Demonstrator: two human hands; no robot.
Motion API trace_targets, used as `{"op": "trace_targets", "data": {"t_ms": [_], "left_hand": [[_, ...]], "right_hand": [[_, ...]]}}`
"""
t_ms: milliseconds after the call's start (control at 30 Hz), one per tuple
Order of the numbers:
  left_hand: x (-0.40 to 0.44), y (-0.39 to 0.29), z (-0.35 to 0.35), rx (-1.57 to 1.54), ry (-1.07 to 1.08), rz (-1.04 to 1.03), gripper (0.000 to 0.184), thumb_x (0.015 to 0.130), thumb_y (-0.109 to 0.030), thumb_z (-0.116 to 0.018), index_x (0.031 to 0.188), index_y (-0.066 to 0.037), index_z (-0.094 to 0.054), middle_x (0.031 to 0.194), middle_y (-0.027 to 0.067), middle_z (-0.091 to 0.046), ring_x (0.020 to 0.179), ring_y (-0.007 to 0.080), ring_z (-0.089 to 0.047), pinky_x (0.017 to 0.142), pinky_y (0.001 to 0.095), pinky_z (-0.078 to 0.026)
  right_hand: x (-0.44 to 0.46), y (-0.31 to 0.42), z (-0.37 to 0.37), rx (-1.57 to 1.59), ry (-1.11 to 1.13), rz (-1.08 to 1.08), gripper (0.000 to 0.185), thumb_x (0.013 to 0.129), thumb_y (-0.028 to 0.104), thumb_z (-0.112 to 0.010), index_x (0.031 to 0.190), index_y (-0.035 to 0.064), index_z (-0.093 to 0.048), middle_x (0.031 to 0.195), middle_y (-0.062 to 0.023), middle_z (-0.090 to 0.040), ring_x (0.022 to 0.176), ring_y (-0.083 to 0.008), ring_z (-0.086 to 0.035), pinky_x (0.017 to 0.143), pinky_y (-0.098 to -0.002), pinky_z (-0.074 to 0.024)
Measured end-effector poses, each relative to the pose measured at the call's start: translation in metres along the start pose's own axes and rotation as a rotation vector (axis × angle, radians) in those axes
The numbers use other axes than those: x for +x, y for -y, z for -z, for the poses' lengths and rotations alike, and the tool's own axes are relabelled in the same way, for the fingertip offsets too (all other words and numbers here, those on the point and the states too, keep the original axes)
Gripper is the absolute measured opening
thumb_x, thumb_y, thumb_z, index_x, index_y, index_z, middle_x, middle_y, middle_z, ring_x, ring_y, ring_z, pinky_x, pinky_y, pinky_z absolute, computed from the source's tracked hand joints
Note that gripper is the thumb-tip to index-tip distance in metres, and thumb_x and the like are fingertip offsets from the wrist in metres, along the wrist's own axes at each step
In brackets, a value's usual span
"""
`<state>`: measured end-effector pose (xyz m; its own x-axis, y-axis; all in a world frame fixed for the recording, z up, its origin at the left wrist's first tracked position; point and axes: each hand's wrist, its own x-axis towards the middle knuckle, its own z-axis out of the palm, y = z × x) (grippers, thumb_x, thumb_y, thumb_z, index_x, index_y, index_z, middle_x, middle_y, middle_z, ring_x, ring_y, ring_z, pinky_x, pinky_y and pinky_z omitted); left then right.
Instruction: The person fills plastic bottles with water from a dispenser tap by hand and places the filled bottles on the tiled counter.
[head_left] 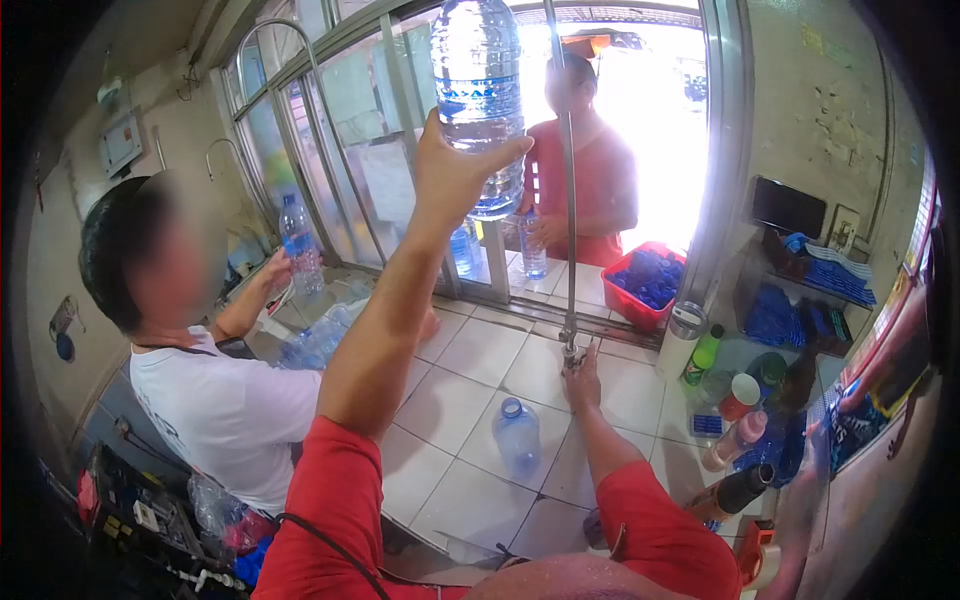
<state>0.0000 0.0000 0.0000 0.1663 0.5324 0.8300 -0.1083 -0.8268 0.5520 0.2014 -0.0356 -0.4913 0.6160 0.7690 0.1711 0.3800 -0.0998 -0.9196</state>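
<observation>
My left hand [455, 170] is raised high, its fingers and thumb wrapped round a large clear plastic bottle [480, 90] with a blue label. The bottle is upright and its top is cut off by the frame edge. Low on the counter, my right hand [582, 385] grips the tap valve [571, 352] at the foot of a tall thin metal pipe [568, 220]. Between my arms, an uncapped bluish plastic bottle [517, 440] stands on the white tiled counter [465, 500].
At left, a co-worker in a white shirt [225, 410] holds a small bottle [298, 240] near more bottles [315, 340]. Beyond the window stands a person in red [600, 180]. A red basket of blue caps [645, 285] sits by the sill; bottles and cups [740, 395] line the right.
</observation>
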Motion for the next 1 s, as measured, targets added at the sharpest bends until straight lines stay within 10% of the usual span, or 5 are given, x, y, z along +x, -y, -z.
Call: {"op": "trace_targets", "data": {"t_ms": [533,667,867,900,1000], "left_hand": [[-0.03,-0.003,0.004,-0.164,0.033,0.059,0.072,0.062,-0.025,-0.095,0.115,0.004,-0.056,0.094,0.0136,-0.07,0.078,0.0206,-0.069,0.071,0.031,-0.056],[-0.103,0.048,0.01,0.024,0.096,0.2,0.056,0.066,-0.017,-0.092,0.11,0.0,-0.062,0.096,0.0109,-0.072,0.076,0.0188,-0.069,0.068,0.0286,-0.054],[-0.278,0.229,0.006,0.037,-0.127,0.347,0.076,0.065,-0.017,-0.092,0.127,0.003,-0.052,0.115,0.0192,-0.065,0.101,0.0301,-0.064,0.089,0.0365,-0.052],[-0.279,0.222,0.001,0.526,0.007,0.299,0.065,0.068,-0.016,-0.09,0.121,0.003,-0.057,0.114,0.0183,-0.067,0.097,0.0284,-0.066,0.089,0.0361,-0.053],[-0.338,0.305,0.021,0.404,-0.007,0.343,0.068,0.068,-0.022,-0.09,0.123,0.002,-0.058,0.115,0.0192,-0.067,0.096,0.0281,-0.067,0.088,0.0363,-0.053]], "right_hand": [[0.004,-0.016,-0.008,-0.1,-0.16,0.159,0.081,0.086,0.02,-0.067,0.155,0.0104,-0.026,0.119,-0.0089,-0.064,0.098,-0.0277,-0.064,0.082,-0.0337,-0.0502],[0.006,-0.041,-0.016,-0.236,-0.256,0.302,0.054,0.086,0.022,-0.065,0.134,0.0005,-0.052,0.144,-0.0172,-0.048,0.127,-0.0352,-0.051,0.101,-0.0398,-0.0448],[0.004,-0.004,-0.004,-0.233,-0.127,-0.041,0.048,0.093,0.041,-0.051,0.127,0.0086,-0.048,0.119,-0.018,-0.059,0.096,-0.0403,-0.062,0.081,-0.0505,-0.0489],[0.004,0.014,0.006,-0.186,-0.013,-0.184,0.047,0.093,0.042,-0.05,0.125,0.0076,-0.048,0.116,-0.0174,-0.059,0.097,-0.0388,-0.062,0.082,-0.0501,-0.0479],[0.021,-0.046,-0.024,-0.278,-0.157,0.015,0.08,0.092,0.043,-0.053,0.157,0.0108,-0.019,0.141,-0.015,-0.052,0.116,-0.0359,-0.058,0.095,-0.0445,-0.0478]]}}
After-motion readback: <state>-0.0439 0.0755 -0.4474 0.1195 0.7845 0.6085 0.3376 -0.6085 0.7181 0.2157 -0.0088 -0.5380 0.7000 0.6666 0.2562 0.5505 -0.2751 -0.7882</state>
